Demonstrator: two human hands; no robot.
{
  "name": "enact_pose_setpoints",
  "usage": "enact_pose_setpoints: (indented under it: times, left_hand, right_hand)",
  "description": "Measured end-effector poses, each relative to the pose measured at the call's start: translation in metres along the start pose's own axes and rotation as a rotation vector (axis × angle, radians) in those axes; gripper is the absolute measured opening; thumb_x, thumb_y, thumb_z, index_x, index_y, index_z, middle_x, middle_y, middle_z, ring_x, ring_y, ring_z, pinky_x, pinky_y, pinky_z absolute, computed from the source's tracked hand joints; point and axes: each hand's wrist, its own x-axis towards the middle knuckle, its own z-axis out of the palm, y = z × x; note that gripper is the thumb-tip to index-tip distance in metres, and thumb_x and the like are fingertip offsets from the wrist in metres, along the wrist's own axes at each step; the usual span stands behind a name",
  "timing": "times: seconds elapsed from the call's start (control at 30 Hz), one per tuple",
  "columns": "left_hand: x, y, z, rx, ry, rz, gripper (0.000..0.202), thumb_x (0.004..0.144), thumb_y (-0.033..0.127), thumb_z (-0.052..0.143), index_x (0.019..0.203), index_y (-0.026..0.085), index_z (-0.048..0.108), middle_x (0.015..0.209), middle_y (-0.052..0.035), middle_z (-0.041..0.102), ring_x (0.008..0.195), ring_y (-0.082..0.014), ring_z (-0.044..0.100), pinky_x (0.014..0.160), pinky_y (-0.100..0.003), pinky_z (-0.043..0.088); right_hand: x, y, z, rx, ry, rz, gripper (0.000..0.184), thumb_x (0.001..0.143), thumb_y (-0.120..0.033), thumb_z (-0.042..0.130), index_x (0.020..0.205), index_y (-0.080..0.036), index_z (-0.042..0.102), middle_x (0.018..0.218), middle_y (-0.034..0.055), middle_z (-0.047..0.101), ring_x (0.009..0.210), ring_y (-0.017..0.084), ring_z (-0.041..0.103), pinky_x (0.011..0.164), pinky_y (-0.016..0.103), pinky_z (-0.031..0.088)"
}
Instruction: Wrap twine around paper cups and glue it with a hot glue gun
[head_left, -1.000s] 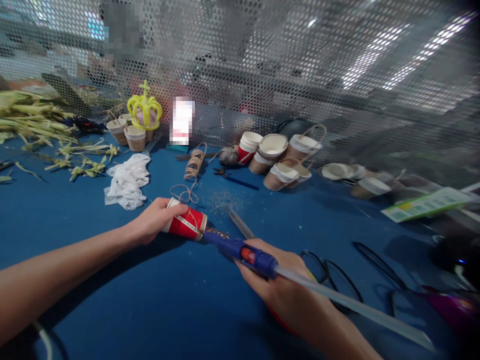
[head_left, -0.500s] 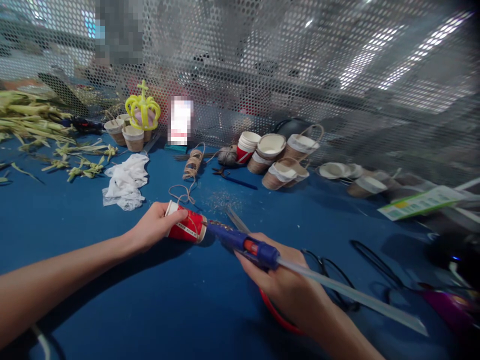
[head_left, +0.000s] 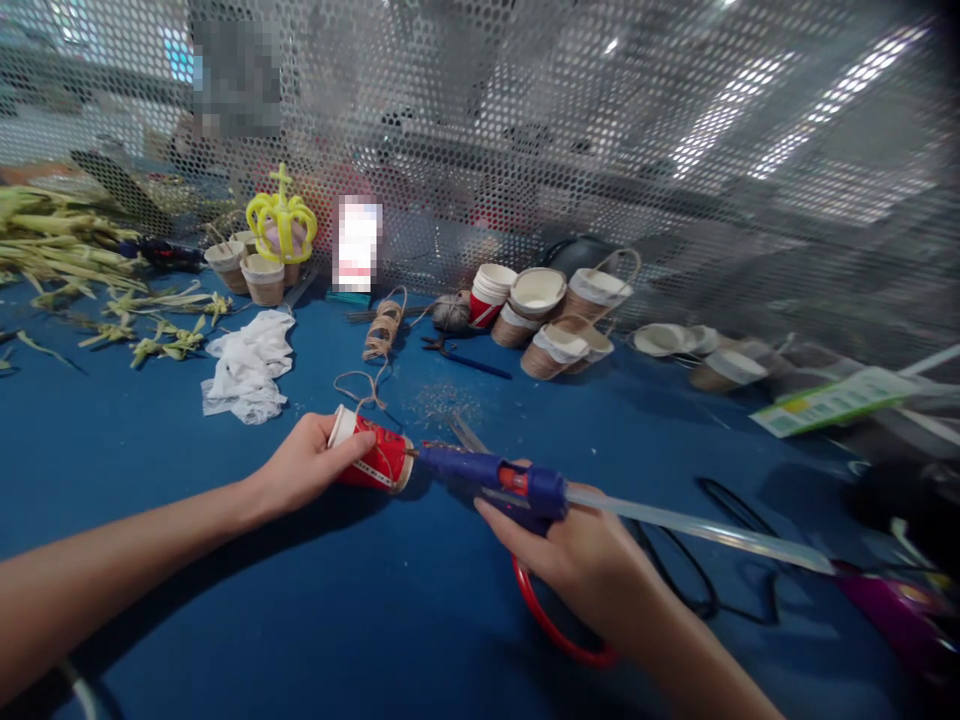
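My left hand (head_left: 319, 455) is wrapped round a red paper cup (head_left: 386, 455), which lies on its side above the blue table. Twine (head_left: 367, 385) runs from the cup back to a small coil of twine (head_left: 384, 332). In my right hand (head_left: 570, 550) is a blue glue gun (head_left: 487, 478), a long clear glue stick (head_left: 705, 530) jutting from its rear. The gun's nozzle is at the cup's rim on the right; whether it touches, I cannot tell. Below my right hand show the red handles of scissors (head_left: 551, 630), their blades partly hidden behind the gun.
At the back stand several twine-wrapped cups (head_left: 559, 345) and a yellow crown (head_left: 282, 225). A crumpled white cloth (head_left: 251, 365) lies left of centre, near dried husks (head_left: 52, 235). Blue-handled pliers (head_left: 472, 360) lie behind the cup. Black cable (head_left: 690, 570) loops at right. A perforated metal screen (head_left: 450, 150) closes the back.
The glue gun has tilted, its rear end and glue stick swinging upward, while the nozzle stays by the cup's rim. My left hand keeps the cup in nearly the same place.
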Motion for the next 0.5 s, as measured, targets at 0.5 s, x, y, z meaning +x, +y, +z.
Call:
enact_pose_setpoints:
  times: [0.5]
  left_hand:
    - [-0.002, -0.004, 0.000, -0.039, -0.017, 0.015, 0.024, 0.074, 0.035, 0.055, 0.071, 0.014, 0.065, 0.061, -0.0007, 0.062, 0.053, -0.0104, 0.049, 0.050, -0.019, 0.037]
  right_hand:
    - [0.006, 0.007, 0.013, 0.107, 0.030, 0.032, 0.024, 0.077, -0.033, 0.048, 0.084, -0.018, 0.065, 0.077, 0.0054, 0.069, 0.070, 0.022, 0.064, 0.064, 0.031, 0.049]
